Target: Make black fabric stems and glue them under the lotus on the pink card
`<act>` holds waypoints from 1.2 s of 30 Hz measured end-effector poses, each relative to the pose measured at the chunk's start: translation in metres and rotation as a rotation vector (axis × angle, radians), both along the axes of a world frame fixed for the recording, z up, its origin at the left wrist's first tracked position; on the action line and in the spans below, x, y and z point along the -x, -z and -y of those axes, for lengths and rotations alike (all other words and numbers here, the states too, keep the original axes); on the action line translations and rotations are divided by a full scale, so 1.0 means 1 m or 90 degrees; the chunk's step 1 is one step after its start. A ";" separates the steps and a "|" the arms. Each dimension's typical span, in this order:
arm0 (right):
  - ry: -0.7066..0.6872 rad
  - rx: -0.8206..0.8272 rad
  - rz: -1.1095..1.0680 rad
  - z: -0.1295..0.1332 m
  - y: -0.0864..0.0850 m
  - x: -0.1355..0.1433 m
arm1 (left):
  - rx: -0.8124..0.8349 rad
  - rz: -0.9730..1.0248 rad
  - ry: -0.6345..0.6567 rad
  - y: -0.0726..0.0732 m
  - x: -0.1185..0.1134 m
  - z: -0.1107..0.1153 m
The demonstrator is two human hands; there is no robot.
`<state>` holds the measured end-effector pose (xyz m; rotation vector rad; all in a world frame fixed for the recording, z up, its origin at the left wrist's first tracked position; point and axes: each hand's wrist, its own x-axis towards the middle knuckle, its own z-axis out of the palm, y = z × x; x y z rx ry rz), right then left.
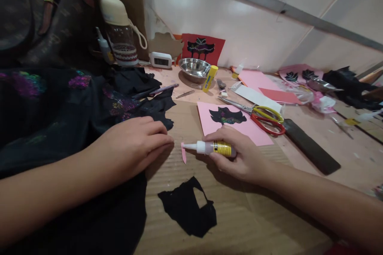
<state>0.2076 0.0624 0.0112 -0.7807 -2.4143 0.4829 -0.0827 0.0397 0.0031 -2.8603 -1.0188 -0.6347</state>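
Observation:
My right hand [239, 153] is wrapped round a small glue bottle [220, 148] with a yellow label, lying nearly level and pointing left. Its white nozzle tip meets the top of a narrow pink paper strip [184, 154] on the cardboard sheet [239, 215]. Just left of the strip, my left hand [143, 139] rests with thumb and fingers pressed together; whatever may be between them is hidden. Below lies a black fabric scrap [188, 209] with a hole cut in it. Behind my right hand, a pink card [206, 121] carries a black glittery cut-out [227, 116].
Red-and-yellow-handled scissors [266, 119] and a dark flat bar [311, 147] lie right. Behind stand a metal bowl [194, 69], a yellow glue stick [210, 79], a white digital clock [160, 60] and a bottle [121, 32]. Black sequined cloth [60, 115] spreads left; tweezers [185, 94] lie near it.

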 end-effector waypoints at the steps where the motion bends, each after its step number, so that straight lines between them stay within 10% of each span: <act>1: -0.002 0.001 0.002 0.000 0.000 0.000 | 0.006 0.002 0.020 0.003 0.001 -0.006; 36: -0.132 0.106 -0.020 -0.002 -0.011 -0.010 | -0.050 -0.162 0.088 0.003 -0.009 0.000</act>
